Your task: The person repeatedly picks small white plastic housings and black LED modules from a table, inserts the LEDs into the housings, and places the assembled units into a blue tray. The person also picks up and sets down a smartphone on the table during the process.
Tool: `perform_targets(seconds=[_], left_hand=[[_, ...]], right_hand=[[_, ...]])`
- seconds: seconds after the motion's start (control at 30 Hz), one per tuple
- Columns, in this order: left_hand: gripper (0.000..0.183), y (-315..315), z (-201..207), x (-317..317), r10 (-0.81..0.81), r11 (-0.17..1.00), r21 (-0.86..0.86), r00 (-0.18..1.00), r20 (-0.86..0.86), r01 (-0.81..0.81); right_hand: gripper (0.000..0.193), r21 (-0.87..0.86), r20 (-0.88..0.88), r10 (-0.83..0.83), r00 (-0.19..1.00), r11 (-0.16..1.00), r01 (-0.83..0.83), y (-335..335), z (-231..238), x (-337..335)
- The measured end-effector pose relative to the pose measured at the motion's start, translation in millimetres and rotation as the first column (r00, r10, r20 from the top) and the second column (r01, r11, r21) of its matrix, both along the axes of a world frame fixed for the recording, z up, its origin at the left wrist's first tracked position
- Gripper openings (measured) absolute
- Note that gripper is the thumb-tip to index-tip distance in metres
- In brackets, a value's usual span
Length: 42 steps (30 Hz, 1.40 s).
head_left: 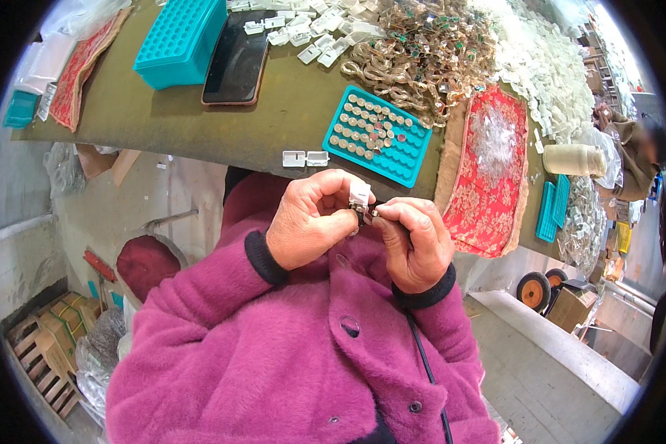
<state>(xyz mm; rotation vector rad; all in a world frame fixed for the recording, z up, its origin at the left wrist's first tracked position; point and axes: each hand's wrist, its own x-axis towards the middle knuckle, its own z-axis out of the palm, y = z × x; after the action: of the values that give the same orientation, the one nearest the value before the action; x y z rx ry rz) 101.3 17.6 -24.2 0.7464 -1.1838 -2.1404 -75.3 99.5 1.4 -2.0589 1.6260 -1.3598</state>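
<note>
White piece (360,194) points lengthwise toward the table (288,96), left hand (311,223) pinching it, right hand's grip (420,243) narrow on a tiny part (375,212).

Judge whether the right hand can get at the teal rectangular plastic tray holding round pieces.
Probably yes: nothing visible stands between the right hand and the teal tray, though that hand is pinching a small part.

Fuzzy magenta coat (251,348), black cuffs (264,259)
</note>
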Motion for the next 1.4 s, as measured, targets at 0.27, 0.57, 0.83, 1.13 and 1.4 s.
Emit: perform_targets(seconds=[0.27,0.57,0.83,1.13,1.4], left_hand=[[0.032,-3,2,0,-0.059,0.998,0.041,0.996,0.067,0.056],[0.017,-12,2,8,-0.098,0.988,0.124,0.994,0.041,0.092],[0.018,-17,-3,10,-0.074,0.995,0.077,0.996,0.055,0.069],[0.033,-21,-11,11,-0.062,0.976,0.197,0.983,-0.173,0.096],[0.030,-12,-10,7,-0.081,0.975,0.185,0.973,-0.214,0.121]], right_hand=[[0.025,0.034,-0.068,-0.021,0.997,0.999,0.023,-2,-3,-3],[0.027,0.110,0.019,-0.007,1.000,0.994,0.005,-14,0,-10],[0.021,0.087,-0.343,-0.101,0.934,0.986,0.139,-60,-11,-23],[0.019,0.048,-0.172,-0.095,0.981,0.993,0.104,-55,-1,-17],[0.030,-0.023,-0.154,0.073,0.985,0.997,-0.078,-17,1,-12]])
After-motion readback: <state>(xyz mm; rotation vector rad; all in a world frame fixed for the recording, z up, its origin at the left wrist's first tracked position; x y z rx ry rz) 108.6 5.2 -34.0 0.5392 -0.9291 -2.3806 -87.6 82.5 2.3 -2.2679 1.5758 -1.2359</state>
